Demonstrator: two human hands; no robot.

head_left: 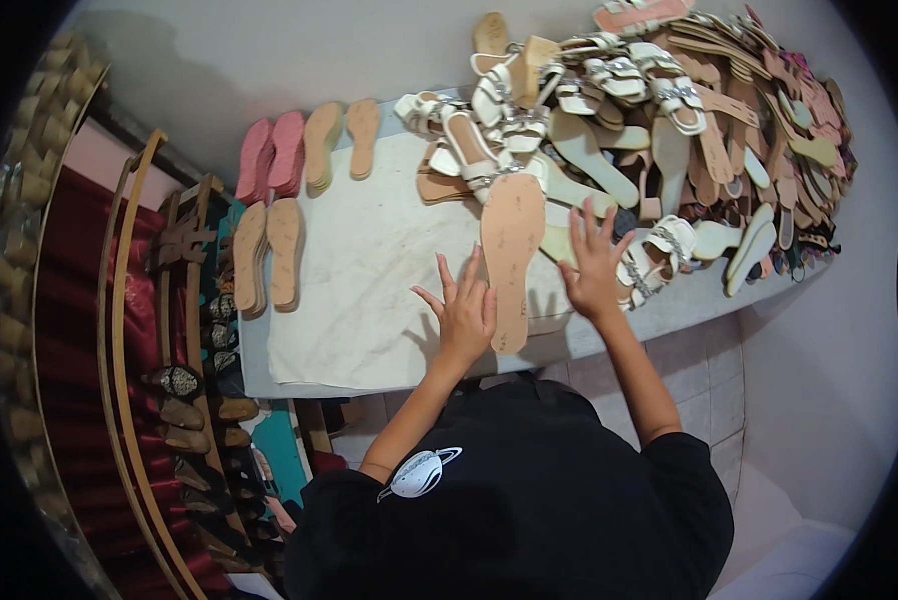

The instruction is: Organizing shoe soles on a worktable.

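Even, soft indoor light; faint shadows under the hands (fisheye bends the edges), dark vignette around the rim.

Bare cloth (369,270) left of sole (512,255); sandal heap (669,130) crowds right.

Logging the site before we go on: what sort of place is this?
Probably a small sandal-making workshop: a heap of white strappy sandals, loose tan and pink flat soles on the cloth-covered worktable, finished shoes on wooden racks.
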